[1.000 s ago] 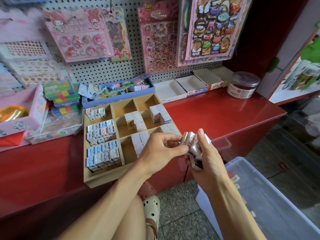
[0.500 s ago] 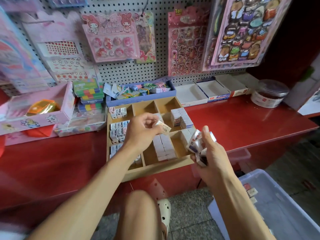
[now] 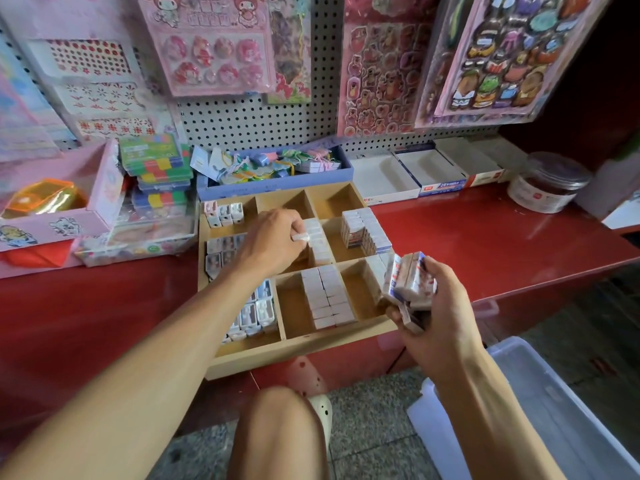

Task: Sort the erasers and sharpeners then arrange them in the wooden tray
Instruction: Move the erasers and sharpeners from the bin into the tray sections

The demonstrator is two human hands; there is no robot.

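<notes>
The wooden tray (image 3: 298, 348) with several compartments sits on the red counter, its front edge overhanging. My left hand (image 3: 273, 240) reaches into the middle compartment and pinches one small white eraser (image 3: 300, 236) against the row of erasers (image 3: 318, 242) stacked there. My right hand (image 3: 429, 306) hovers at the tray's front right corner and grips a bundle of wrapped erasers (image 3: 408, 284). Sharpeners (image 3: 258, 311) fill the left compartments, partly hidden by my left arm. More erasers (image 3: 327, 297) stand in the front middle compartment, others (image 3: 365, 230) in the right one.
A red counter (image 3: 485, 244) carries a blue tray of trinkets (image 3: 277, 181), white boxes (image 3: 426, 174), a round jar (image 3: 547, 183) and pink boxes (image 3: 69, 216). A clear plastic bin (image 3: 561, 403) stands on the floor at the right. My knee (image 3: 277, 431) is below the tray.
My left hand took one eraser from the bundle in my right hand and carried it forward and down into the tray's middle compartment. The right hand stayed near the tray's front right corner.
</notes>
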